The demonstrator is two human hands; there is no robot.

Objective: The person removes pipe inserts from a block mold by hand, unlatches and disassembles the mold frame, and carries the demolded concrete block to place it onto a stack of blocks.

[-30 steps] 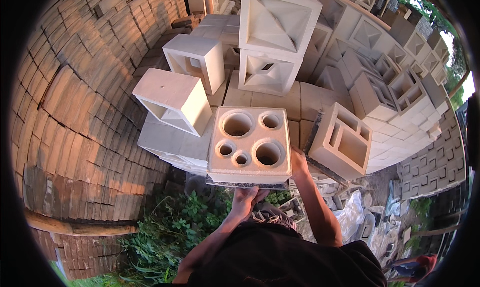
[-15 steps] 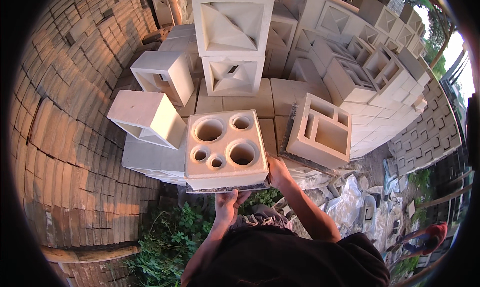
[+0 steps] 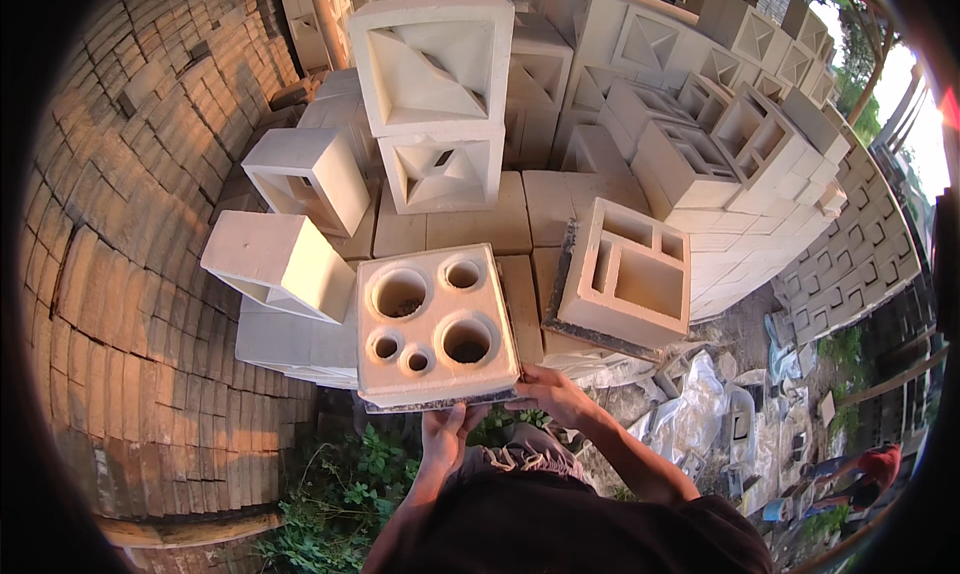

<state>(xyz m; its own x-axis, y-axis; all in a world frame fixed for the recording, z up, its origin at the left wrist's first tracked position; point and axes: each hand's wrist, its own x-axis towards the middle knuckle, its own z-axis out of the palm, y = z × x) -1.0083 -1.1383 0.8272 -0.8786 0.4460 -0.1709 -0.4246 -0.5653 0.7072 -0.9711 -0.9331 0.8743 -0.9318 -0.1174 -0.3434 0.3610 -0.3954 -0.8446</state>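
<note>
In front of me is a pale concrete vent block (image 3: 428, 320) with several round holes of different sizes in its top face. It lies on a thin dark board (image 3: 402, 406) at the near edge of a block stack. My left hand (image 3: 448, 436) grips the board's near edge, thumb up against it and fingers partly hidden below. At the near right corner, my right hand (image 3: 553, 394) has its fingers bent around the edge of the board. To the right, a block with rectangular openings (image 3: 612, 302) rests tilted on another dark board (image 3: 602, 340).
Two hollow square blocks (image 3: 262, 246) stand at the left, and two blocks with slanted inner faces (image 3: 440, 196) are piled behind. A tall brick stack (image 3: 150, 304) lines the left side. Green plants (image 3: 335, 494) grow below; plastic sheeting (image 3: 692, 404) lies right. A person in red (image 3: 878, 469) is far right.
My right hand has shifted from the block's right side to the near right corner. The whole view has moved, so the blocks appear lower and further left. My left hand keeps its hold.
</note>
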